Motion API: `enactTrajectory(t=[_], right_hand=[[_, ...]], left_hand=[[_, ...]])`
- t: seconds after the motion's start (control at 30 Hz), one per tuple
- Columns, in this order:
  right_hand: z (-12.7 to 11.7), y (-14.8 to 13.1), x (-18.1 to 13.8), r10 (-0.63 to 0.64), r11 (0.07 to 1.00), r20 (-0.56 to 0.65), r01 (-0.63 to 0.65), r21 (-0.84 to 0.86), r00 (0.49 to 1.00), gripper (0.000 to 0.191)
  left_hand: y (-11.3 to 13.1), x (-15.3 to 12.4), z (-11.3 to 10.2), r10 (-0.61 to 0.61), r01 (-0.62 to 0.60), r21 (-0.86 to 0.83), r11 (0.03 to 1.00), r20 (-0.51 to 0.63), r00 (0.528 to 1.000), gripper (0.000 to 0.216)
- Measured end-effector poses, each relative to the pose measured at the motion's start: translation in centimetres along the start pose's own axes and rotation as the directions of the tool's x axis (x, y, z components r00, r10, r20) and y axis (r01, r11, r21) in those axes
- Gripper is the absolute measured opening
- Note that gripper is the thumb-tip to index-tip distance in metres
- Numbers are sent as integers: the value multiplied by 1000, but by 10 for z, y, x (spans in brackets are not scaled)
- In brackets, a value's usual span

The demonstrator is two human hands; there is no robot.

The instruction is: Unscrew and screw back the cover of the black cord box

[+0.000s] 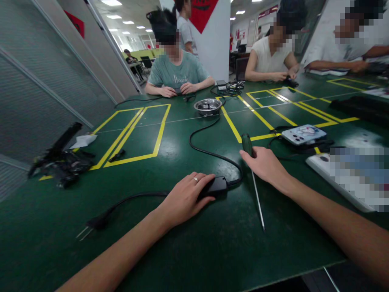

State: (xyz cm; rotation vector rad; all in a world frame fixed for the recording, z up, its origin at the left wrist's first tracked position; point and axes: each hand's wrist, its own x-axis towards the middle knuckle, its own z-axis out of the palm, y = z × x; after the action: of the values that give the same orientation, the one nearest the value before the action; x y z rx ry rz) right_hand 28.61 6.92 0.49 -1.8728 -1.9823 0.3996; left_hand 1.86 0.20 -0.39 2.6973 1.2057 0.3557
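My left hand [186, 198] lies over a black power adapter [216, 186] on the green table [194, 247], fingers curled onto its top. The adapter's black cable [203, 151] loops away toward the far side, and a plug lead [100, 221] runs off to the left. My right hand [263, 163] rests on a screwdriver with a dark green handle [247, 144]. Its thin metal shaft [258, 201] lies flat and points toward me. The right fingers bend over the tool where handle meets shaft.
A metal bowl [208, 106] sits mid-table. A phone [304, 134] and a white device [322, 162] lie to the right. Black parts [62, 160] are piled at the left edge. Yellow tape [133, 138] marks boxes. Three people sit across the table.
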Motion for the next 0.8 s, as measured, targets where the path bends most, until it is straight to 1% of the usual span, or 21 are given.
enactTrajectory(t=[0.03,0.07,0.1,0.17,0.23,0.33,0.4,0.47,0.5,0.53,0.6,0.67,0.73,0.8], right_hand=[[1,1,0,18,993,41,-13,-120,999,54],[2,2,0,39,978,72,-24,-205,997,53],[3,3,0,52,966,91,-27,-256,995,52],[4,5,-1,53,958,102,-22,-287,993,50],[5,6,-3,59,949,97,-26,-316,994,50],[4,5,-7,65,938,88,-31,-345,994,46],[3,3,-10,57,935,93,-20,-354,994,40],[2,0,-13,51,933,104,-10,-359,993,34],[2,-2,-15,50,933,109,-7,-360,993,32],[2,-3,-17,49,932,114,-5,-362,992,30],[2,-5,-20,46,931,118,0,-365,992,29],[3,-5,-22,41,930,117,4,-368,992,29],[1,-6,-23,44,926,112,1,-377,993,32],[-5,-11,-26,30,923,46,-10,-385,998,39]], left_hand=[[0,-1,-1,-6,6,18,1000,8,1000,51],[-2,-2,-2,-10,9,43,999,12,1000,51],[-5,-5,-4,-11,10,71,997,14,1000,50],[-14,-11,-10,-18,16,132,991,13,1000,49],[-29,-18,-19,-47,48,193,980,-6,999,48],[-61,-29,-36,-122,135,292,947,-63,991,50],[-87,-37,-49,-193,222,350,910,-118,974,54],[-114,-46,-60,-302,339,379,861,-156,941,56],[-127,-52,-64,-365,408,375,832,-183,913,57],[-140,-57,-67,-398,448,373,813,-205,894,57],[-163,-67,-67,-450,501,367,784,-220,866,59],[-180,-74,-62,-495,534,352,769,-201,845,59],[-192,-78,-54,-526,558,337,758,-189,829,61],[-199,-79,-48,-544,575,320,753,-190,817,64]])
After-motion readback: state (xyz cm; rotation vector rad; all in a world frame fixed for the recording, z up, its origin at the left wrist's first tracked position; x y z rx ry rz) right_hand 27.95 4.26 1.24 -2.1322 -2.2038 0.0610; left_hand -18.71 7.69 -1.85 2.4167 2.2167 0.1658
